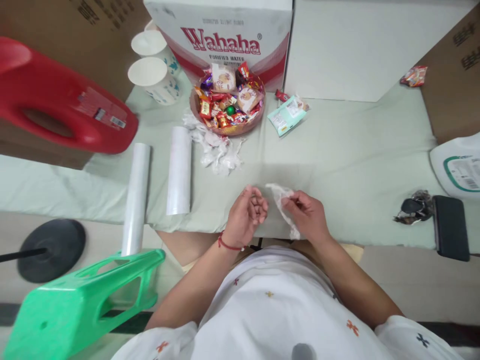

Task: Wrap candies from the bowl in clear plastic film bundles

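A twisted piece of thin white plastic film (282, 199) hangs from my right hand (308, 215), pinched between thumb and fingers. Facing it, my left hand (247, 212) is held palm inward with its fingers loosely curled and apart. Nothing shows in that hand, and a red cord circles the wrist. Both hands are over the table's near edge. Beyond them lies a pile of crumpled white film (221, 155), touching a pinkish bowl (238, 131) full of wrapped candies and snacks. Two white rolls (179, 170) (136, 195) lie to the left.
Paper cups (153, 80) and a red jug (67, 100) stand at the left. A white carton (225, 20) backs the bowl. A green packet (288, 116) lies right of it. A phone (451, 227) and white bottle (459, 165) are far right; a green stool (82, 300) is lower left.
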{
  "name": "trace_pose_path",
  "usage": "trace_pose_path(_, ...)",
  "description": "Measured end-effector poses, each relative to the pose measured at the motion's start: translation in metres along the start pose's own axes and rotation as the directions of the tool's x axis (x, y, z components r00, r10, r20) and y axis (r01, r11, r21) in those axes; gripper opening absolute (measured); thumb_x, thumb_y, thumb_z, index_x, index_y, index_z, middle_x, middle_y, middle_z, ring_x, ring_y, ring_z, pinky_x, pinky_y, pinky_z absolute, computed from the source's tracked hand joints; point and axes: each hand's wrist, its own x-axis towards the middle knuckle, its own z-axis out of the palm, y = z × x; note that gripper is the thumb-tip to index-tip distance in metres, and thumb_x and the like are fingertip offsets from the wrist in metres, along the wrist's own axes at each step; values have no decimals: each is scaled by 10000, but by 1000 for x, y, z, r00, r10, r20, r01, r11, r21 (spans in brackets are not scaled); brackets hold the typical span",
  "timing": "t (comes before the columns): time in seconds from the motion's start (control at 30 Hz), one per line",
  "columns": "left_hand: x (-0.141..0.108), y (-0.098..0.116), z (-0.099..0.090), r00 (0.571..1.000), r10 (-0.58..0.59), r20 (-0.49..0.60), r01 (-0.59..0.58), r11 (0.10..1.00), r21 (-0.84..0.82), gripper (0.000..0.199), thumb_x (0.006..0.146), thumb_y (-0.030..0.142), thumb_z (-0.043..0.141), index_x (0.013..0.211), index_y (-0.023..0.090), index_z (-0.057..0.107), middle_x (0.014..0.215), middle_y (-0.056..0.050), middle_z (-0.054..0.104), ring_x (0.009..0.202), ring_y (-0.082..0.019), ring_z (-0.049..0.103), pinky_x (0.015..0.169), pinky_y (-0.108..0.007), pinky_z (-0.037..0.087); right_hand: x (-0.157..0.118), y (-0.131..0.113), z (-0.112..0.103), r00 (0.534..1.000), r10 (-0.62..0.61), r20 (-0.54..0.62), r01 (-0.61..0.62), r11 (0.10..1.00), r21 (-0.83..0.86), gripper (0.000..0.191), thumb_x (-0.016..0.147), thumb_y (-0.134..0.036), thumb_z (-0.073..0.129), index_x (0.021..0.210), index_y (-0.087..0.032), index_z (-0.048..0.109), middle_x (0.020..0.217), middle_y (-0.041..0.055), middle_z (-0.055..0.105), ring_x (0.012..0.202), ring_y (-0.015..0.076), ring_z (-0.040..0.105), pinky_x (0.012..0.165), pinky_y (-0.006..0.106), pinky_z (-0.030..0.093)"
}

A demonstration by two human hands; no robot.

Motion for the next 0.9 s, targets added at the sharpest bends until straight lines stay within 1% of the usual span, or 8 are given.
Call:
trace_pose_path(0.07,-4,-6,0,993,118,-9,-117,988,102,502,804,607,790,746,188,519,605,51,551,451,-49,435,434,-182,272,0,-1,2,966,259,-28,-247,946,211,311,887,-520,727,888,-210,708,691,-11,659,562,115,482,534,264,386)
trace_pose_path(0.13,-6,-14,2,979,200,24,-200,950,240,445,837,554,789,749,179,566,617,52,536,511,-57,441,498,-192,327,-1,-2,4,934,358,15,-343,883,321,341,850,-538,760,868,-202,709,679,-22,653,518,92,429,497,251,333)
trace_pose_path(0.23,-3,-25,6,964,247,95,-264,884,387,375,844,517,794,839,170,652,731,9,634,637,-95,514,623,-227,411,-4,-2,5,941,331,68,-333,871,362,324,850,-517,772,825,-199,716,654,-33,625,528,82,421,514,244,322)
trace_pose_path(0.3,3,-28,7,957,269,105,-288,865,410,368,831,502,804,815,167,651,724,6,634,647,-102,505,635,-237,403,-6,-1,4,948,310,72,-313,874,371,304,855,-502,774,837,-201,731,649,-34,618,548,85,436,532,242,329)
trace_pose_path(0.53,15,-21,-6,980,192,61,-201,950,238,422,797,521,831,799,185,575,616,66,520,527,-66,397,533,-211,316,0,-2,-19,929,370,-25,-315,821,475,297,772,-484,844,796,-211,729,636,-30,575,558,88,427,515,234,327)
trace_pose_path(0.73,9,-3,-21,971,203,130,-231,936,267,419,820,500,839,811,174,576,640,49,542,562,-64,440,559,-200,349,9,-7,-59,903,428,-33,-331,743,582,305,666,-408,929,755,-195,729,649,-17,530,606,91,428,487,196,328)
trace_pose_path(0.83,6,-1,-16,978,121,173,-155,967,203,436,812,510,845,827,174,568,675,33,589,553,-62,467,535,-195,348,11,-3,-65,892,452,-24,-335,697,634,319,644,-393,950,768,-205,725,686,-13,559,638,100,464,500,189,384)
trace_pose_path(0.9,5,-2,-8,987,68,148,-84,991,106,465,787,517,861,824,182,540,689,36,603,524,-52,467,509,-187,333,9,0,-62,888,460,-9,-349,685,640,377,699,-528,905,831,-216,738,811,21,652,708,123,532,560,215,473)
